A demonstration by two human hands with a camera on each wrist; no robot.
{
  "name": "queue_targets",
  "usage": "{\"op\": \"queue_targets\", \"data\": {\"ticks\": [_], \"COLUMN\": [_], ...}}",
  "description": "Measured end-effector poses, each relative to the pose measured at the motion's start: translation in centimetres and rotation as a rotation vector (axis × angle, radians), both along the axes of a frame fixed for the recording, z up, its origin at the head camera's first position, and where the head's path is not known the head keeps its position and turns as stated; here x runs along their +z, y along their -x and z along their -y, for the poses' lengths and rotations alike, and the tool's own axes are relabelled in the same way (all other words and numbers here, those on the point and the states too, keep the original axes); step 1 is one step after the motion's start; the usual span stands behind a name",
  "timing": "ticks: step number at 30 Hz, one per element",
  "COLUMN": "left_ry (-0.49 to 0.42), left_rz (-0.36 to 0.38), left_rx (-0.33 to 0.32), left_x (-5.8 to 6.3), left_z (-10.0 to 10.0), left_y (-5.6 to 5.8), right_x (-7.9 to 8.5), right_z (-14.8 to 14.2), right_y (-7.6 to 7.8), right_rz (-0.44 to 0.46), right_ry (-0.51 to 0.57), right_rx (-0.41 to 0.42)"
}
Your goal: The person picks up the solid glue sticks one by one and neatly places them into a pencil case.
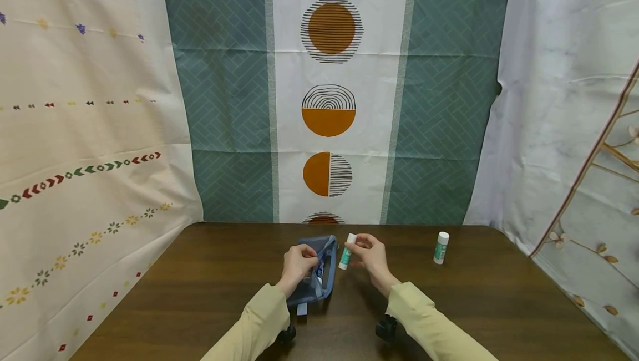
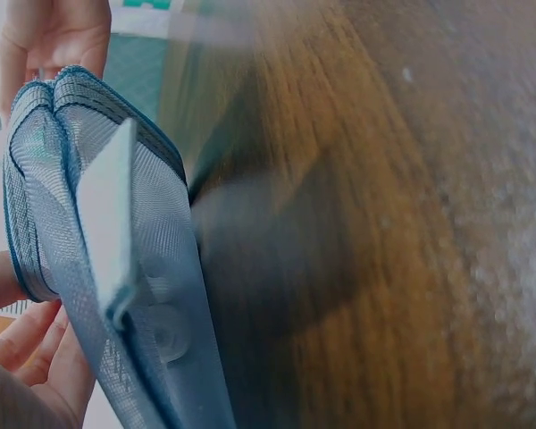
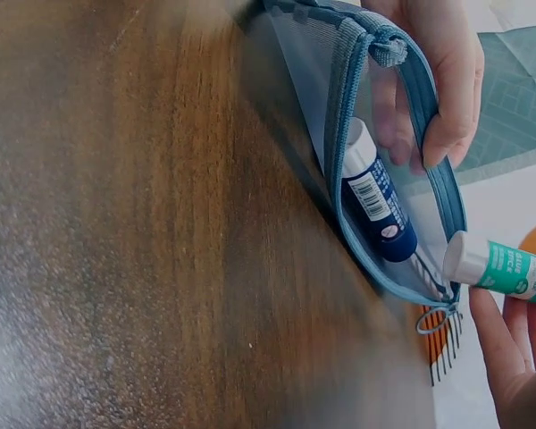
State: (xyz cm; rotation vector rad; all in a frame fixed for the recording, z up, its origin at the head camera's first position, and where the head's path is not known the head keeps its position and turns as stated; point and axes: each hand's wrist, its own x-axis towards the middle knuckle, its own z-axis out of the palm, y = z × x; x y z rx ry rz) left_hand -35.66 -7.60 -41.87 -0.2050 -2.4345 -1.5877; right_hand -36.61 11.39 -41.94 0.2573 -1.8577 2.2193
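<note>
Sleeves [image 1: 257, 316]; glue stick [image 1: 345, 258] near pouch rim [image 1: 333, 268].

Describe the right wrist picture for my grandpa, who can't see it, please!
A right hand holds a green glue stick with a white end beside an open, see-through blue zip pouch. The left hand pinches the pouch's edge, and a dark blue tube with a white end lies inside. A brown wooden table fills the left side.
</note>
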Motion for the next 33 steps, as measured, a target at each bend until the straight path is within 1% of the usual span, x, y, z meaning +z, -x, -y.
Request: {"op": "queue_targets", "data": {"ticks": [3, 4, 8, 13, 20, 29, 33], "left_ry": [-0.002, -0.002, 0.0, 0.0, -0.001, -0.002, 0.003], "left_rz": [0.001, 0.0, -0.003, 0.004, 0.011, 0.018, 0.023], "left_rx": [0.003, 0.003, 0.004, 0.004, 0.007, 0.013, 0.018], "left_x": [0.0, 0.0, 0.0, 0.0, 0.0, 0.0, 0.0], "left_z": [0.0, 0.0, 0.0, 0.0, 0.0, -0.1, -0.2], "left_y": [0.0, 0.0, 0.0, -0.1, -0.1, 0.0, 0.0], "right_x": [0.2, 0.5, 0.8, 0.9, 0.6, 0.3, 0.3], "right_z": [0.2, 0.3, 0.6, 0.9, 1.3, 1.5, 1.6], "right_y": [0.0, -0.2, -0.3, -0.5, -0.6, -0.5, -0.3], "right_rz": [0.055, 0.092, 0.138, 0.158, 0.154, 0.206, 0.232], "right_ry": [-0.008, -0.019, -0.024, -0.027, -0.051, -0.117, -0.131], "right_rx": [-0.01, -0.027, -0.032, -0.012, 0.016, 0.035, 0.05]}}
